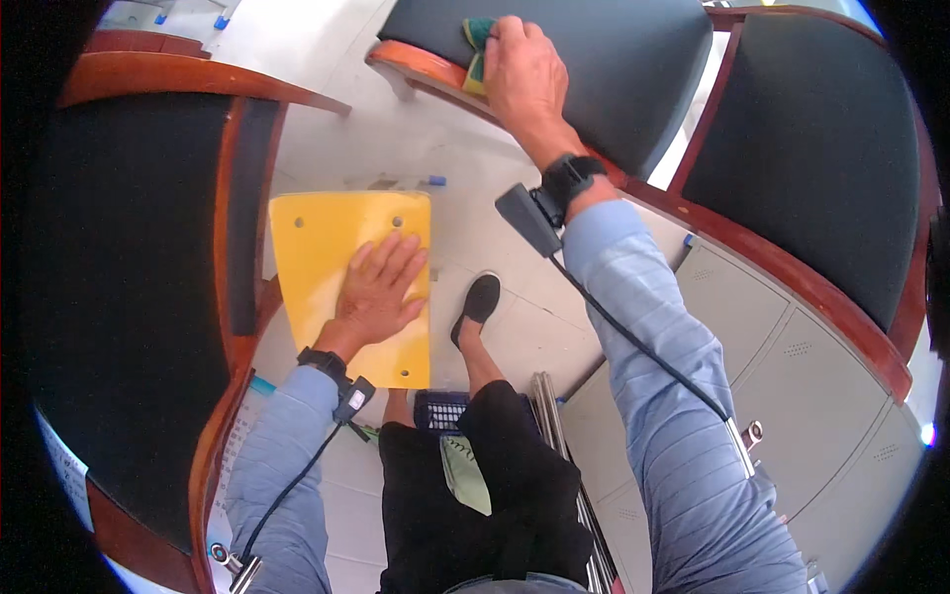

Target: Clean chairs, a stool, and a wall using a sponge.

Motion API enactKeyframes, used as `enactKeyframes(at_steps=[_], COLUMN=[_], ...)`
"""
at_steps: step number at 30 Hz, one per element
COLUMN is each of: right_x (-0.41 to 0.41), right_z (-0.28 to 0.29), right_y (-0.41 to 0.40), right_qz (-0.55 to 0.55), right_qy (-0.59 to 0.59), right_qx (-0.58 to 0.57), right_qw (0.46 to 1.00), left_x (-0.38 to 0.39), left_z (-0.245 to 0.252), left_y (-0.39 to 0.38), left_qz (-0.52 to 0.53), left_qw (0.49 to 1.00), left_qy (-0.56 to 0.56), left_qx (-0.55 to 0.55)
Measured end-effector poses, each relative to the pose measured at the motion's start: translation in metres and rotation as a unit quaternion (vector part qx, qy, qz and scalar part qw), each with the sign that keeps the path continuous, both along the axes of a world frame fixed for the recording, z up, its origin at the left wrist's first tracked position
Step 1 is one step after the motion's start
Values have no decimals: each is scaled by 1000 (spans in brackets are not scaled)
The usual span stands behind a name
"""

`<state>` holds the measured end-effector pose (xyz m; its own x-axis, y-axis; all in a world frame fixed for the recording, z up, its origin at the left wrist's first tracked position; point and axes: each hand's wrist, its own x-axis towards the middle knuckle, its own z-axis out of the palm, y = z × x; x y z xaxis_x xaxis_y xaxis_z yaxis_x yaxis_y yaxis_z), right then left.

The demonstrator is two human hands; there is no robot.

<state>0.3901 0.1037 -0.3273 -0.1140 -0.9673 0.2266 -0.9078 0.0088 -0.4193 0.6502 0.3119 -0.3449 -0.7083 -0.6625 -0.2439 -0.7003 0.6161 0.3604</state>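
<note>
My right hand (524,73) grips a green and yellow scouring sponge (479,46). The sponge rests at the edge of a chair's black padded seat (608,67), by its reddish-brown wooden frame (427,62). Lower and to the left, my left hand (380,293) lies palm down, fingers spread, on a yellow panel (319,260). Several small round holes show near the panel's corners. What supports the panel is mostly hidden beneath it.
Dark wooden chairs with black padding stand at left (133,297) and right (809,148). Grey metal lockers (801,371) are at lower right. Metal poles (551,416) and a dark blue plastic basket (441,412) are near my legs. My black shoe (481,298) is on the pale tiled floor (534,327).
</note>
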Motion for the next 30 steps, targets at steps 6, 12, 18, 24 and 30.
enactKeyframes(at_steps=[6,12,18,24,30], right_x=[-61,-105,-99,-104,-82], right_z=[-8,-1,-2,-4,-9], right_y=[37,93,127,126,129], right_qz=[-17,-84,-82,-98,-105], right_qy=[34,63,72,64,69], right_qx=[-16,37,93,117,115], right_qw=[999,994,990,986,985], left_x=[3,-3,-5,-21,-54], left_z=[-1,4,9,32,50], left_y=[-1,-5,-4,-18,-66], left_qz=[-5,-10,-5,35,98], left_qw=[1000,1000,999,999,991], left_qy=[-3,-6,-31,41,77], left_qx=[-25,-15,-28,-7,-44])
